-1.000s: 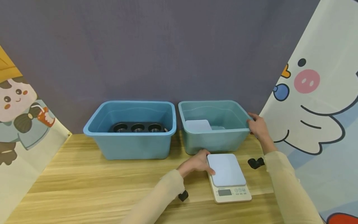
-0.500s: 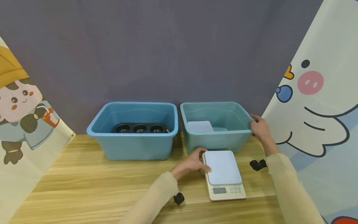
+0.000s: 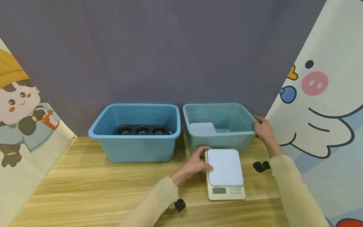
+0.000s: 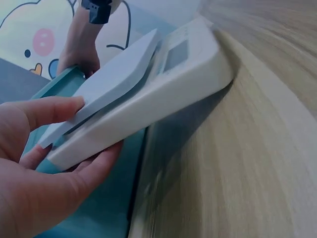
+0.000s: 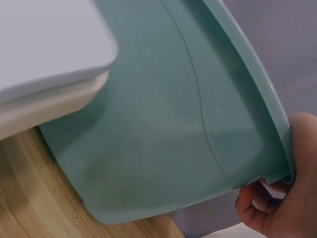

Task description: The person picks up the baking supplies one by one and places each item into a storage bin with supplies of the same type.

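Note:
A white kitchen scale (image 3: 225, 168) with a small display stands tilted at the front of the green bin (image 3: 218, 144), its far end raised off the table. My left hand (image 3: 194, 164) grips the scale near its far left corner. In the left wrist view, the thumb (image 4: 54, 109) presses on the weighing plate while the other fingers curl under the base; the near end still rests on the wood. At the bin's right end, my right hand (image 3: 263, 130) holds the rim, with fingers curled below it in the right wrist view.
Left of the green bin stands a blue bin (image 3: 139, 149) with a dark muffin pan (image 3: 150, 128) inside. A flat white object (image 3: 202, 127) lies within the green bin. Behind both bins rises a grey wall (image 3: 181, 56); the wooden table (image 3: 99, 195) extends in front.
The scale has shifted left and toward the green bin with my left hand, and its far end has come up. My right hand keeps hold of the bin's rim.

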The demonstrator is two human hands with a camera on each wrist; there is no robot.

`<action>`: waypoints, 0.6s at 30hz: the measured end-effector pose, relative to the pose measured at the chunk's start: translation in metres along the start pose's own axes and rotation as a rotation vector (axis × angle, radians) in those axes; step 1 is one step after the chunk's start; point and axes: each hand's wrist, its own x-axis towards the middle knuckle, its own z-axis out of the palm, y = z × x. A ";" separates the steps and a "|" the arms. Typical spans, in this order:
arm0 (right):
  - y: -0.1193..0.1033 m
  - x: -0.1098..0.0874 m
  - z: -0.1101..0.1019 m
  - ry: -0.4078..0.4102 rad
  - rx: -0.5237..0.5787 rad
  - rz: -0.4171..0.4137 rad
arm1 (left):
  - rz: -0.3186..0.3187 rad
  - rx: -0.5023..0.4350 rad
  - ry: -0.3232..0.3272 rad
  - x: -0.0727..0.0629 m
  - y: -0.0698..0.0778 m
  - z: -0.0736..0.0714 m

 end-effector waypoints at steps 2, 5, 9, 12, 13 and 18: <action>0.000 0.001 0.000 -0.002 0.003 -0.002 | 0.028 0.017 0.016 -0.001 0.001 -0.001; 0.000 0.000 0.001 -0.003 0.008 0.002 | 0.059 0.028 0.029 -0.002 0.002 -0.002; -0.001 -0.001 0.001 -0.003 0.004 0.005 | 0.082 0.024 0.026 -0.003 0.004 -0.004; -0.003 -0.002 0.001 0.001 0.003 0.008 | 0.108 0.044 0.025 -0.004 0.009 -0.006; -0.003 -0.002 0.001 0.001 0.003 0.009 | 0.117 0.055 0.027 -0.005 0.011 -0.006; -0.003 0.000 0.001 0.010 -0.017 0.019 | 0.149 0.129 0.037 -0.007 0.027 -0.009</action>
